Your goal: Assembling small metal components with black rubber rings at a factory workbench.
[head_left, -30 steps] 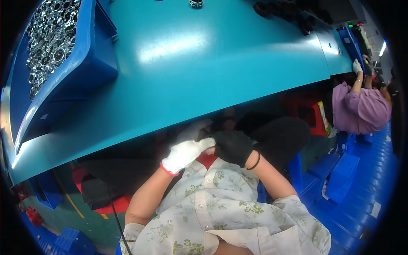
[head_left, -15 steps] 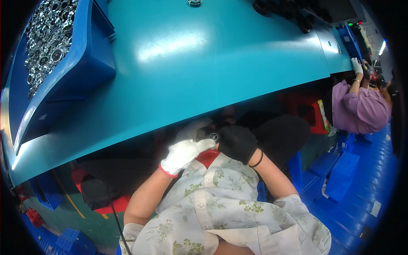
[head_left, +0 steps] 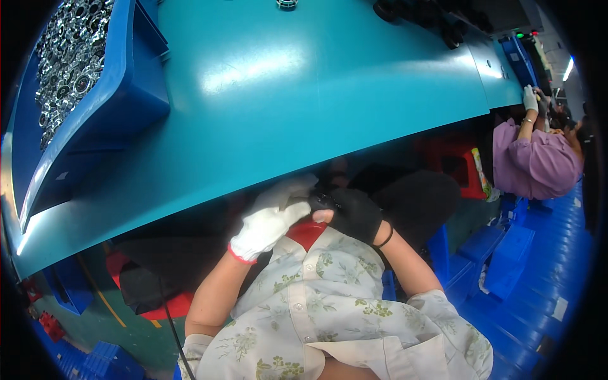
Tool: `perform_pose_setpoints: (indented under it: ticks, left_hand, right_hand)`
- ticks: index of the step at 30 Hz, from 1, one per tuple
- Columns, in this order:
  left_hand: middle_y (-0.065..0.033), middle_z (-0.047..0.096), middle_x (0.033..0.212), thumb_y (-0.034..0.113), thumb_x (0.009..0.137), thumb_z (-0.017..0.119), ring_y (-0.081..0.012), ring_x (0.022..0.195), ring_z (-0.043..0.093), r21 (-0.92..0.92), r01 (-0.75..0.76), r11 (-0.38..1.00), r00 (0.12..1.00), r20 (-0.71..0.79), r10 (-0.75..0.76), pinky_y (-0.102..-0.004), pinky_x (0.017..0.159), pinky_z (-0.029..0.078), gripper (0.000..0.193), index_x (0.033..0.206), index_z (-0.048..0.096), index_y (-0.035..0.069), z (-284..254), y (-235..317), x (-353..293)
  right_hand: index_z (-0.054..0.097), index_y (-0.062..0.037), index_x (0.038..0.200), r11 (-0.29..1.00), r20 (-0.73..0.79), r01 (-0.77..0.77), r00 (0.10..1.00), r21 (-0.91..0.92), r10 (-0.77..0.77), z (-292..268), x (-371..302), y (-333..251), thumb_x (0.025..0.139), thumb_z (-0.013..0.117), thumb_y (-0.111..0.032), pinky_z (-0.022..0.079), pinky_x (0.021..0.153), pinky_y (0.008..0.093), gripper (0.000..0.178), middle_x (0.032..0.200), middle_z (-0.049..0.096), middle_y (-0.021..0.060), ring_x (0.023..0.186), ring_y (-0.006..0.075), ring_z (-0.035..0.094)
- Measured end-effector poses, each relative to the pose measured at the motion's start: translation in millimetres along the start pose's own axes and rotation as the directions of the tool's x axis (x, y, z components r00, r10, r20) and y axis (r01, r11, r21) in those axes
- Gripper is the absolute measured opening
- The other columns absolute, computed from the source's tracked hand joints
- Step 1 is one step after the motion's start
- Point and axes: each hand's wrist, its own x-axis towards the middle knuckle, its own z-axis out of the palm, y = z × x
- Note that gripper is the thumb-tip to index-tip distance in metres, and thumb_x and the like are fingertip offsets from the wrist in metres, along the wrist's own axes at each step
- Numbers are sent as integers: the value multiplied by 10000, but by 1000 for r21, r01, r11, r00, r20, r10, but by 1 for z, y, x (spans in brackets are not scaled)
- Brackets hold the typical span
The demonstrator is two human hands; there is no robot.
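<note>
My left hand point(head_left: 269, 218), in a white glove with a red cuff edge, is in front of my body below the table edge. Its thumb and blurred fingers are stretched out and apart, close beside a small dark part point(head_left: 321, 201). My right hand point(head_left: 354, 215), in a black glove that leaves the thumb tip bare, is closed around that part. The part looks black and glossy; most of it is hidden by the glove, and its kind cannot be made out. Both hands are over my lap, in shadow.
A teal table point(head_left: 253, 126) spans the front. On its left stands a blue bin point(head_left: 120, 95) full of shiny round parts point(head_left: 73, 63). One similar part point(head_left: 286, 4) lies at the far edge, dark parts point(head_left: 437, 19) farther right. A co-worker in purple point(head_left: 538, 152) sits right, near a red stool point(head_left: 459, 168).
My left hand has drawn slightly left, away from the dark part. The part has turned in my right hand, so its round silver-patterned face no longer shows.
</note>
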Motion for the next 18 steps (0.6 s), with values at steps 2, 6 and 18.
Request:
perform_pose_setpoints:
  ticks: [2,6,18]
  left_hand:
    - [-171,548,1265,-12,854,586,-213,1084,570,-96,57,994,998,24,-54,-319,943,467,456,1295,476,-47,4,5,-2]
    - [-166,577,1217,7,839,634,-198,1039,586,-142,147,979,989,18,-146,-310,911,482,466,1279,492,-51,8,8,-2]
    - [-160,624,1109,32,828,653,-197,950,622,-335,220,916,972,0,-234,-297,809,536,404,1204,542,-63,11,18,-6]
  right_hand:
    - [641,-60,807,998,-7,42,999,40,-41,-2,1,1,848,615,-515,467,585,373,458,679,606,117,606,280,595]
    - [639,-33,928,876,291,-211,953,433,85,1,2,1,947,429,-559,454,593,306,567,653,582,64,570,174,545]
    - [632,-13,1029,572,390,-382,914,726,114,17,-6,17,950,340,-619,462,650,243,678,790,648,43,677,95,569]
